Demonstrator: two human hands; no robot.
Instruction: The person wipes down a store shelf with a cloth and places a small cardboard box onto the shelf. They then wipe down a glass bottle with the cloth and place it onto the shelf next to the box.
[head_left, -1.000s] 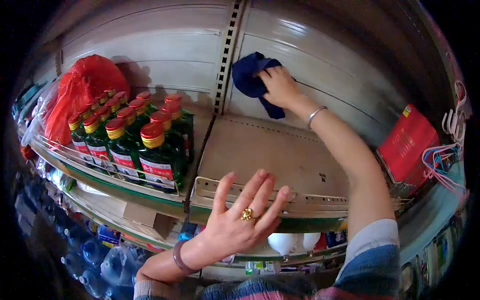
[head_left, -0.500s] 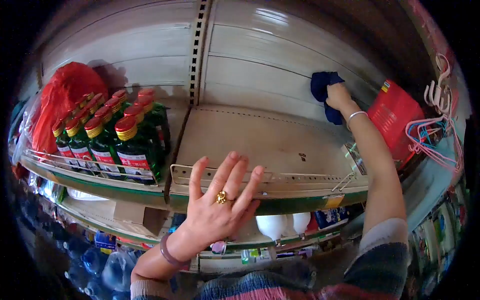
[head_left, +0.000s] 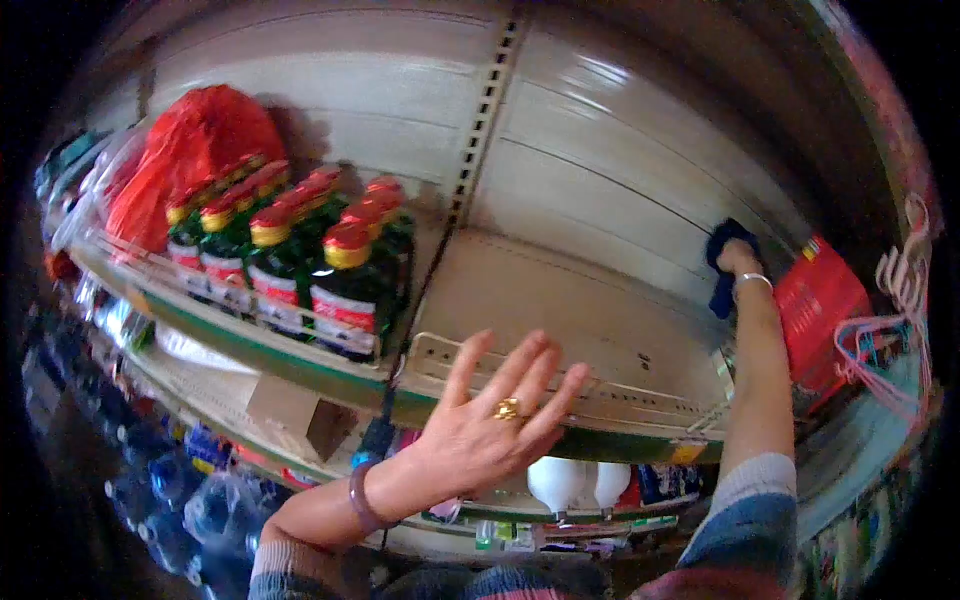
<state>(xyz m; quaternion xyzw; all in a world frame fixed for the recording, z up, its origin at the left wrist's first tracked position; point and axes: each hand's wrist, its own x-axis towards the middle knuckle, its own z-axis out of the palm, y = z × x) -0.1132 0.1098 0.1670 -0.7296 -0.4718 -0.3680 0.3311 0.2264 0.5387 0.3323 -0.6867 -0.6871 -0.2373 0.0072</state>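
My right hand (head_left: 741, 257) reaches to the back of the metal shelf (head_left: 540, 290) and grips a dark blue cloth (head_left: 722, 298) against the rear panel (head_left: 610, 170). A silver bangle circles that wrist. In front of the shelf's wire rail (head_left: 640, 393), my left hand (head_left: 500, 410) is held with its fingers spread and nothing in it. It wears a gold ring and a brownish bangle. Beside my right forearm stands a red box (head_left: 822, 315), close to the cloth.
Green bottles with red caps (head_left: 345, 295) stand in rows at the left, by a red plastic bag (head_left: 205, 150). Pink and white hangers (head_left: 885, 330) hang at the right. White bulbs (head_left: 556, 485) and a cardboard box (head_left: 300, 415) sit on the level below.
The view has tilted and shifted, so the shelf appears further right and lower. My right hand has moved along the back panel with the cloth, nearer the red box. My left hand stays spread.
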